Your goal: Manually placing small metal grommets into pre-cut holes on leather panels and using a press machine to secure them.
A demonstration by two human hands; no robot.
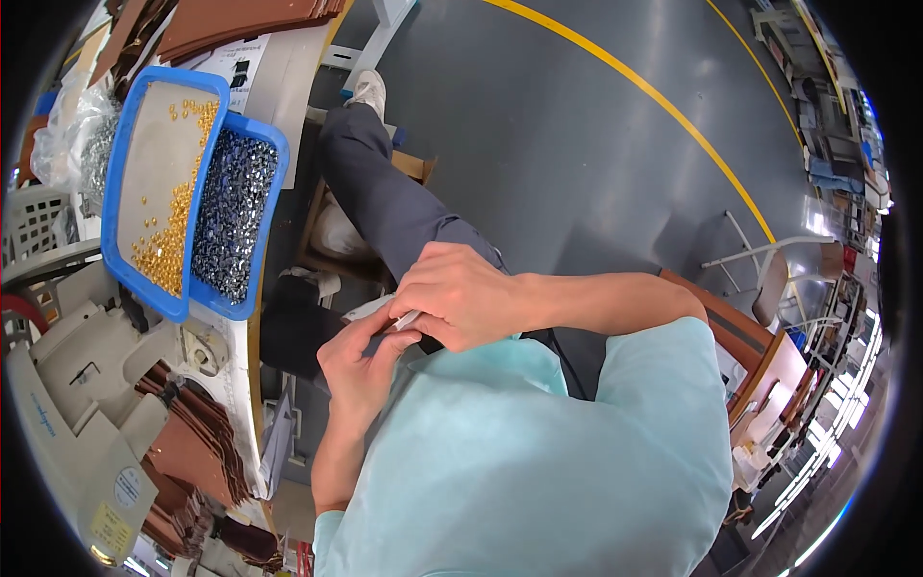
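Note:
My left hand (pixel 358 370) and my right hand (pixel 461 296) meet in front of my lap. Thumb and fingers of both are pinched on a small white piece (pixel 408 319), flat or strip-like; its kind is too small to make out. Fingers cover most of it. Part of another pale thing (pixel 370 308) shows just behind the fingertips, over my leg. To the left, on the bench, a blue-rimmed tray (pixel 112 207) holds small gold-coloured metal parts. It overlaps a second blue tray (pixel 276 183) full of dark, shiny metal parts.
A cream-coloured machine (pixel 91 423) stands on the bench at lower left, beside stacked brown sheets (pixel 197 433). More brown sheets (pixel 240 29) lie at the far end. Under the bench sits an open carton (pixel 413 167). A chair (pixel 774 279) and a wooden table (pixel 760 380) are at right.

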